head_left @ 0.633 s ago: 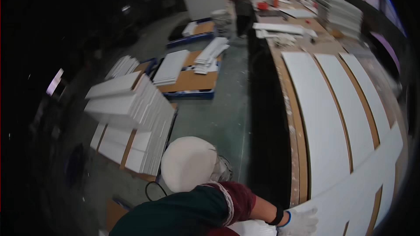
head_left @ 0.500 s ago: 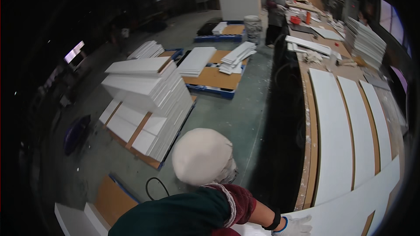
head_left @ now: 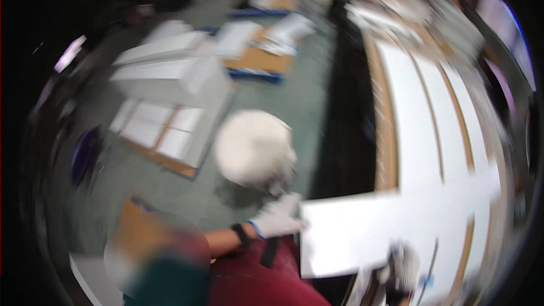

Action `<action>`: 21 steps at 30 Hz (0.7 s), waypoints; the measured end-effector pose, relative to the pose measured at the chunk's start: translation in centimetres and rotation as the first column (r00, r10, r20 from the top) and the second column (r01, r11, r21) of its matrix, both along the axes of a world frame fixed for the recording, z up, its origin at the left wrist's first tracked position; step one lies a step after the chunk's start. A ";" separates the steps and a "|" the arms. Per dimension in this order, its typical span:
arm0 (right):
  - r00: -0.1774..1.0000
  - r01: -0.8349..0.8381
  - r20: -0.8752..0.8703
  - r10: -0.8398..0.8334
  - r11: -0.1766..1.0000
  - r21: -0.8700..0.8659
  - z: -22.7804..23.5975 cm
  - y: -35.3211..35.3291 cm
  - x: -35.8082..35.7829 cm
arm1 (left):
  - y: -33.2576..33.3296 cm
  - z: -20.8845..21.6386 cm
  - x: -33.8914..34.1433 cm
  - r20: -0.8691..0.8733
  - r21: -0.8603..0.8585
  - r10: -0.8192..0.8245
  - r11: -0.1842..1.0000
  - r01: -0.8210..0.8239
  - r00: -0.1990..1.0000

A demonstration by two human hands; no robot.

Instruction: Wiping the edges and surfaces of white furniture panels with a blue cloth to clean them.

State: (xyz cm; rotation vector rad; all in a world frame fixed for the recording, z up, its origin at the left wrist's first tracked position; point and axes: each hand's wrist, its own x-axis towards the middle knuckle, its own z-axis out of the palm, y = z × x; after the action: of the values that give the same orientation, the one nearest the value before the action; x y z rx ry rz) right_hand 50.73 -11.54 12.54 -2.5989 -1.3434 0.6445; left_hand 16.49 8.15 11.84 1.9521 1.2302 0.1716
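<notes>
A long white board (head_left: 345, 235) lies crosswise over other boards, its left end sticking out past the worktable's edge. My left hand (head_left: 277, 218), in a white glove with a blue cuff, is at that left end. Its fingers look spread, and the fingertips meet or nearly meet the board's edge. By the near edge of the same board is my right hand (head_left: 403, 266), also gloved. Motion smears its fingers, so its grip on the board is unclear. Beneath the crosswise board, long white panels (head_left: 416, 119) run away along the table.
Left of the table stands a bucket-like container with a rounded, pale top (head_left: 252, 147). Stacked white boards (head_left: 164, 73) rest on the floor beyond it, and a blue-edged pallet (head_left: 255, 75) carries more. Brown strips (head_left: 387, 136) line the worktable. A purple object (head_left: 86, 156) is at far left.
My left hand has moved left to the crosswise board's end, which now shows beyond the table edge. My right hand has come into view. The whole view has shifted and blurred.
</notes>
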 end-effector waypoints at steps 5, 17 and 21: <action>0.987 0.020 -0.160 0.011 0.982 0.190 0.2 3.6 0.4 | 0.6 -2.9 -0.5 0.359 -0.861 0.388 0.488 0.141 0.849; 0.983 -0.119 -0.114 0.141 0.976 0.180 2.9 4.9 4.6 | 8.6 -6.1 4.4 0.461 -0.700 0.538 0.709 -0.084 0.706; 0.929 -0.366 0.093 0.359 0.928 0.076 3.5 7.6 6.9 | 7.0 -4.4 5.1 0.482 -0.789 0.604 0.614 0.015 0.634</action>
State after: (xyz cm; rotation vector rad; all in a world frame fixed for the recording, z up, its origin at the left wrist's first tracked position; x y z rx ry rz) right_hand 57.64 -3.95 16.06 -2.3421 -1.8564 0.5154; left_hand 21.61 15.18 7.47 0.7486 0.8681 0.4959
